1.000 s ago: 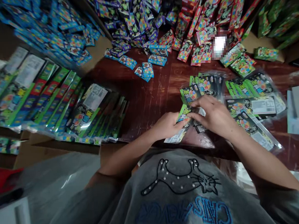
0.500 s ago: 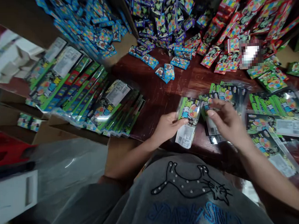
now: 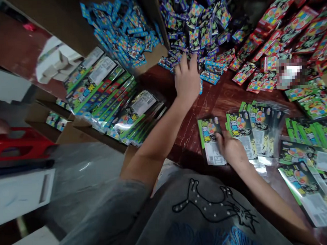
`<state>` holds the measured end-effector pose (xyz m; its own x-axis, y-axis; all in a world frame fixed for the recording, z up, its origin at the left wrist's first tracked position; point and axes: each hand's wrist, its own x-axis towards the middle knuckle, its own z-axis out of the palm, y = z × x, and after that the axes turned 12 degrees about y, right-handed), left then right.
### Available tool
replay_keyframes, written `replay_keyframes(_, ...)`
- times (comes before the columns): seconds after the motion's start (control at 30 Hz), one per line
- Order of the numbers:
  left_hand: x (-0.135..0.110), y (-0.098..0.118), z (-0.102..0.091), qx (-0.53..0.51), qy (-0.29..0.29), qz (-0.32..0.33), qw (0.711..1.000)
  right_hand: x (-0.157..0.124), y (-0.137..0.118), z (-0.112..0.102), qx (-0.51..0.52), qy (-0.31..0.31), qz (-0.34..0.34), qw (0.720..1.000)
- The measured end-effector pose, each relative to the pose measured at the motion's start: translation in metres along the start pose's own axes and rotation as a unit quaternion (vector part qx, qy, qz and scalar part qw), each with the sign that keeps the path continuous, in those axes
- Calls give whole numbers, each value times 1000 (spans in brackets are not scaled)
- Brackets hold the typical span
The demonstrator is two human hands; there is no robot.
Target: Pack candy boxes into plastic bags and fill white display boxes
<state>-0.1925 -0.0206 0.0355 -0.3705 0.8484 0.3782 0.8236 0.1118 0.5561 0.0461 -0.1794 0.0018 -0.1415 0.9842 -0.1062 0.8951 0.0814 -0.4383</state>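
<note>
My left hand [image 3: 187, 80] stretches across the table, fingers apart, at the near edge of the heap of small purple candy packets [image 3: 194, 38]. Its fingertips touch or hover over the packets; I cannot tell which. Part of a blue candy packet [image 3: 201, 87] shows beside the hand. Between the thumb and fingers of my right hand [image 3: 233, 150] is the right edge of a flat black-and-green printed plastic bag [image 3: 212, 145] with a white label. Just right of it, more such printed bags [image 3: 241, 128] lie fanned out, partly under my right hand.
Blue packets [image 3: 132, 30] are heaped at the back left, red packets [image 3: 292, 26] at the back right. Filled bags [image 3: 97, 89] stand in a row in a cardboard box [image 3: 82, 131] on the left. More printed bags [image 3: 304, 183] lie at right. A red stool [image 3: 20, 145] is at far left.
My left hand has let go of the printed bag and moved forward to the purple packets. My right hand has shifted left from the fanned bags onto that bag. The view has turned slightly.
</note>
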Motion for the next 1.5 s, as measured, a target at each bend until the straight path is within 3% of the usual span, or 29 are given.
replay_keyframes(0.07, 55, -2, 23, 76, 23, -63, 995, 9, -5, -14, -30, -2, -32, 999)
replay_keyframes(0.1, 76, -4, 32, 91, 7, -94, 991, 15, -8, -22, -40, 8, -53, 998)
replay_keyframes(0.2, 115, -15, 46, 92, -22, -188, 978, 44, -20, -40, -29, 56, -152, 986)
replay_keyframes(0.33, 122, -26, 44, 99, -43, -183, 977, 111, -49, -34, 9, 68, -273, 960)
replay_keyframes(0.47, 113, -27, 31, 199, -60, -109, 972, 173, -87, -7, 22, 27, -310, 950)
replay_keyframes(0.57, 110, -26, 22, 260, -77, -110, 956, 189, -100, -2, 48, 19, -314, 948)
replay_keyframes(0.7, 112, -19, 12, 253, -99, -119, 955, 171, -67, -22, 96, 69, -266, 957)
replay_keyframes(0.8, 119, -6, 0, 253, -113, -118, 953, 141, -9, -39, 239, 133, -166, 947)
replay_keyframes(0.9, 119, 13, -14, 251, -167, -62, 951, 97, 57, -44, 400, 145, -15, 905)
replay_keyframes(0.97, 102, 27, -21, 234, -221, 36, 946, 61, 89, -40, 455, 166, 88, 871)
replay_keyframes(1.03, 64, 43, -25, 185, -301, 173, 919, 25, 107, -32, 480, 209, 170, 835)
replay_keyframes(1.07, 38, 52, -26, 155, -365, 258, 881, 8, 111, -27, 487, 225, 202, 820)
replay_keyframes(1.13, -17, 69, -24, 38, -435, 375, 817, -22, 113, -23, 492, 232, 239, 805)
replay_keyframes(1.17, -43, 77, -22, -10, -472, 395, 788, -35, 112, -24, 478, 225, 242, 814)
replay_keyframes(1.23, -80, 88, -18, -61, -515, 389, 761, -56, 113, -32, 391, 203, 208, 873)
replay_keyframes(1.3, -99, 92, -15, -79, -514, 351, 779, -67, 118, -48, 244, 185, 130, 943)
replay_keyframes(1.37, -105, 88, -15, -75, -467, 305, 827, -67, 127, -65, 120, 158, 16, 980)
replay_keyframes(1.43, -112, 80, -16, -48, -406, 264, 873, -56, 136, -75, 65, 107, -109, 986)
replay_keyframes(1.5, -127, 73, -16, -10, -367, 238, 899, -36, 141, -77, 51, 41, -215, 975)
